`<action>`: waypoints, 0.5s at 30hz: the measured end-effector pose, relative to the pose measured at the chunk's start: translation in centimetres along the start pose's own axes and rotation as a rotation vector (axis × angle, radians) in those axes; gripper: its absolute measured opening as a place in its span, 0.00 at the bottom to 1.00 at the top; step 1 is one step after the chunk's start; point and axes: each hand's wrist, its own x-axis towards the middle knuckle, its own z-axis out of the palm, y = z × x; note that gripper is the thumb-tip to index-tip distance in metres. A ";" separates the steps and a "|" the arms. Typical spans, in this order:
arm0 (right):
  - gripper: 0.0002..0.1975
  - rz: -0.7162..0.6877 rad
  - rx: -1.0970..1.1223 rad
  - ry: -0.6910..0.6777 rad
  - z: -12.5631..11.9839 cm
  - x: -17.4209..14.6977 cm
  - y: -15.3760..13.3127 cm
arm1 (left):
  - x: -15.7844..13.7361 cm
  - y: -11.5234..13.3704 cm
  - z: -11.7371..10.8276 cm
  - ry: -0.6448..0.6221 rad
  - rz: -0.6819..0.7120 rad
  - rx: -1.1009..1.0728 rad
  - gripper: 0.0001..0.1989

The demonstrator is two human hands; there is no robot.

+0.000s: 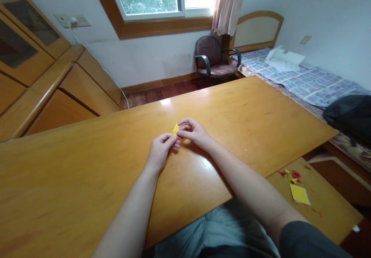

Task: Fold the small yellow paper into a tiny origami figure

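Observation:
A small folded piece of yellow paper (175, 129) is held up between my two hands, a little above the wooden table (95, 169). My left hand (161, 148) pinches its lower end between thumb and fingers. From the right, my right hand (194, 133) grips the paper's side, with the thumb in front and the fingers curled behind. One pointed tip of the paper sticks up between the hands. The finer folds are too small to make out.
On a lower surface at the right lie a stack of yellow paper squares (300, 194) and several small red and yellow folded pieces (295, 176). Beyond the table stand a brown armchair (213, 57) and a bed (321, 78) with a black bag (350, 115). Wooden cabinets (87, 88) line the left.

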 end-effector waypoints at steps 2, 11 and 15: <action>0.22 0.005 0.001 0.005 0.0 0.0 0.1 | 0.0 0.0 0.0 -0.008 0.008 0.008 0.14; 0.20 0.004 -0.018 0.034 -0.2 0.1 0.3 | 0.1 0.0 -0.1 -0.059 -0.026 0.028 0.17; 0.20 -0.001 -0.029 0.027 -0.3 0.1 0.3 | 0.3 -0.3 -0.4 -0.074 -0.042 0.031 0.18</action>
